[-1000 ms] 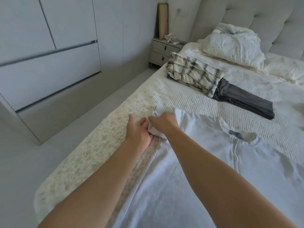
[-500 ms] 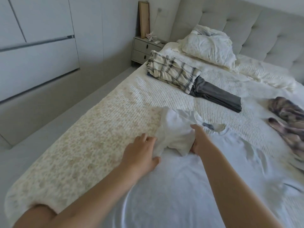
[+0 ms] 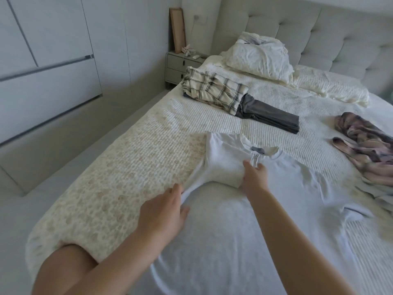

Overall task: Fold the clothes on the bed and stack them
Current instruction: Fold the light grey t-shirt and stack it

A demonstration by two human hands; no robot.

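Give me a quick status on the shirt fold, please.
Left hand grips white shirt edge; right hand presses folded sleeve. Nothing in the way.

**Home bedroom**

Bed (image 3: 161, 133) with a white ribbed cover and a tufted grey headboard (image 3: 331, 33). Rumpled pillow (image 3: 258, 58) at its head. Nightstand (image 3: 180, 67) with 2 drawers in the corner, a frame (image 3: 177, 29) leaning on the wall above it. Flat-fronted wardrobe (image 3: 49, 60) along the left wall. Clothes (image 3: 214, 90) lying folded and loose on the cover.
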